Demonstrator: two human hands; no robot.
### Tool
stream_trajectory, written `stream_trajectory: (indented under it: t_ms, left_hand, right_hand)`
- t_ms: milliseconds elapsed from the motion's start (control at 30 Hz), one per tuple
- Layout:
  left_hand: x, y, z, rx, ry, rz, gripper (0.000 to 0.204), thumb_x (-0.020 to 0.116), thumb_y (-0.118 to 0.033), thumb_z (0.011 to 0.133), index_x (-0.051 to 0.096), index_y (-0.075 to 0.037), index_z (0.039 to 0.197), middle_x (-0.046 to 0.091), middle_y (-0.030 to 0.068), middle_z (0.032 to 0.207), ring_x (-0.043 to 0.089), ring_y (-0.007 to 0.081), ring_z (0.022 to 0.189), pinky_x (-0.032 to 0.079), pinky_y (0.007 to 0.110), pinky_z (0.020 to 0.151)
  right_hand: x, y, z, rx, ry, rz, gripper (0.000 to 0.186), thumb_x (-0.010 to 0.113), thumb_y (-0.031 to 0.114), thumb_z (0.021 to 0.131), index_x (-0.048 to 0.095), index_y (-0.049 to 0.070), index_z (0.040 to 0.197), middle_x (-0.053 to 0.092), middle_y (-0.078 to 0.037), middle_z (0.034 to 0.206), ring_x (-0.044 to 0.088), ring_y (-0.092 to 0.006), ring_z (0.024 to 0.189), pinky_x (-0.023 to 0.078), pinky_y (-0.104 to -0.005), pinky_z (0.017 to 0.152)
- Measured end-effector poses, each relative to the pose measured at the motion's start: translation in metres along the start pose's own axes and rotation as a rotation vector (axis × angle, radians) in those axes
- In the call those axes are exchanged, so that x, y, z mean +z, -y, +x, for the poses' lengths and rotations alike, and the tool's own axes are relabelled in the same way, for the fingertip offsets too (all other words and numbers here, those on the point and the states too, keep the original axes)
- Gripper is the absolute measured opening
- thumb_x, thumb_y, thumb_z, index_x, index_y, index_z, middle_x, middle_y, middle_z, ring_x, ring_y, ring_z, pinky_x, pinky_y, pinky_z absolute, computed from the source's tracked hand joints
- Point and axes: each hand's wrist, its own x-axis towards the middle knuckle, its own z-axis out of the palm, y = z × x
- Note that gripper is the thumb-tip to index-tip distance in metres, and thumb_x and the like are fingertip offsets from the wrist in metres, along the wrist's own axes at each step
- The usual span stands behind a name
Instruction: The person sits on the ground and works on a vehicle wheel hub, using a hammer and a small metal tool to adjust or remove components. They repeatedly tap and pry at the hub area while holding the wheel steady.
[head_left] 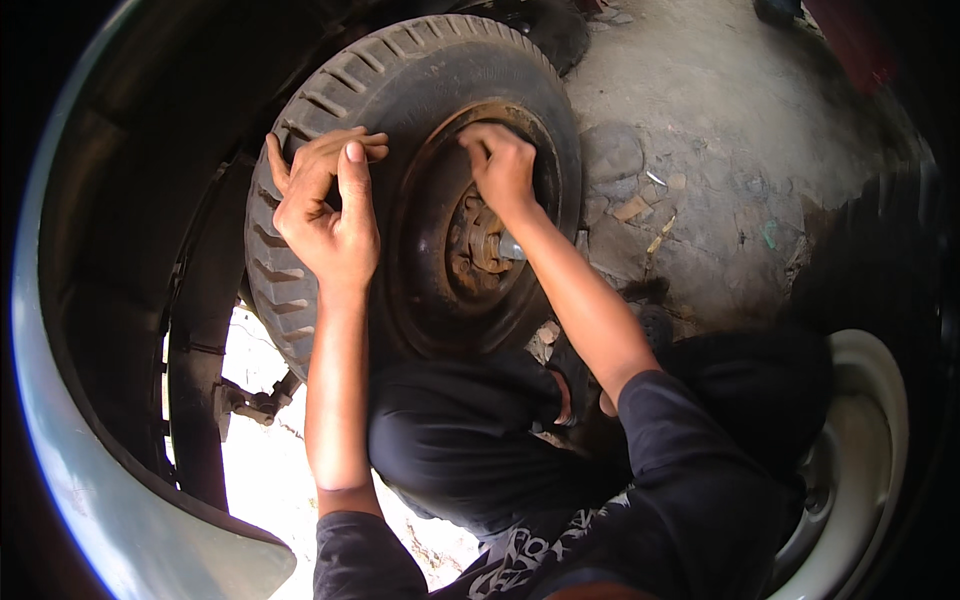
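Observation:
A tire (370, 70) with deep tread stands on a dark steel wheel (430, 300), whose rusty hub (480, 240) has a pale metal centre. My left hand (330, 210) is at the tire's left side, palm toward me, thumb up, fingers partly bent and apart, holding nothing that I can see. My right hand (500, 170) has its fingers curled at the upper inner part of the rim, above the hub; its fingertips are too shadowed to show what they grip.
A curved fender (120, 510) and dark wheel well frame the left, with metal linkage (250, 400) below the tire. Gritty ground (700, 120) with scraps lies right. My bent legs (450, 430) are below; a pale round wheel part (850, 450) is at lower right.

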Motion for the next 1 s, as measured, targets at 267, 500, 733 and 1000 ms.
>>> stream_trajectory:
  t_ms: [267, 500, 733, 1000]
  left_hand:
    - [0.000, 0.001, 0.000, 0.001, 0.007, 0.011, 0.025, 0.071, -0.014, 0.105, 0.081, -0.003, 0.085, 0.082, 0.0046, 0.089, 0.078, 0.0209, 0.099, 0.020, 0.061, 0.132]
    - [-0.001, 0.002, -0.001, 0.002, 0.002, 0.003, 0.026, 0.072, -0.015, 0.105, 0.081, -0.003, 0.084, 0.082, 0.0046, 0.089, 0.078, 0.0206, 0.099, 0.020, 0.061, 0.132]
    - [-0.001, 0.004, -0.001, 0.014, -0.004, 0.008, 0.026, 0.071, -0.015, 0.105, 0.081, -0.004, 0.084, 0.082, 0.0043, 0.089, 0.079, 0.0204, 0.100, 0.020, 0.061, 0.132]
    - [0.001, 0.003, 0.000, 0.011, -0.014, 0.030, 0.026, 0.070, -0.016, 0.106, 0.081, -0.004, 0.086, 0.083, 0.0039, 0.091, 0.078, 0.0208, 0.100, 0.030, 0.054, 0.128]
  right_hand:
    - [0.001, 0.005, 0.007, 0.038, -0.015, -0.055, 0.016, 0.080, -0.006, 0.087, 0.080, 0.004, 0.099, 0.082, -0.015, 0.100, 0.081, -0.0330, 0.095, 0.064, -0.0400, 0.082]
    - [0.002, 0.028, -0.008, -0.098, 0.047, 0.045, 0.017, 0.081, -0.008, 0.085, 0.081, 0.003, 0.097, 0.082, -0.015, 0.103, 0.081, -0.0318, 0.092, 0.064, -0.0405, 0.081]
    - [0.003, 0.038, -0.018, -0.237, 0.141, 0.106, 0.017, 0.081, -0.007, 0.083, 0.083, 0.004, 0.095, 0.083, -0.014, 0.104, 0.082, -0.0288, 0.096, 0.066, -0.0387, 0.082]
    - [0.005, 0.057, -0.030, -0.106, 0.158, 0.137, 0.018, 0.082, -0.007, 0.082, 0.082, 0.004, 0.096, 0.082, -0.015, 0.104, 0.081, -0.0321, 0.098, 0.065, -0.0399, 0.084]
